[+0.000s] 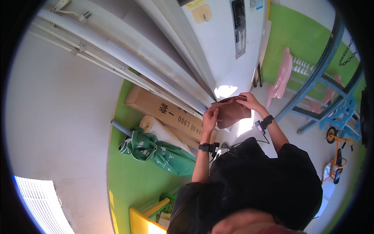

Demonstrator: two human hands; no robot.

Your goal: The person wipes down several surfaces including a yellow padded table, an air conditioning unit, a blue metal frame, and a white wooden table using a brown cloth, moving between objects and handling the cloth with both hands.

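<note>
Between my two hands is a piece of reddish-brown fabric (232,113), folded or pouch-like, with an edge along its top. My left hand (209,120) pinches its left side, thumb in front. The upper right corner is gripped by my right hand (249,101), whose fingers curl over the edge. The cloth hangs in front of my body above the floor. Each wrist wears a black strap with a small device, the left device (214,149) and the right device (260,127). What the fabric's folds hide I cannot tell.
Close on the left lean long white metal rails (140,80), a long cardboard box (166,109) and a wrapped green cloth (163,155). A white appliance (222,38) stands ahead. To the right are a dark metal frame (314,79), pink plastic panels (282,76) and a yellow tricycle (336,155).
</note>
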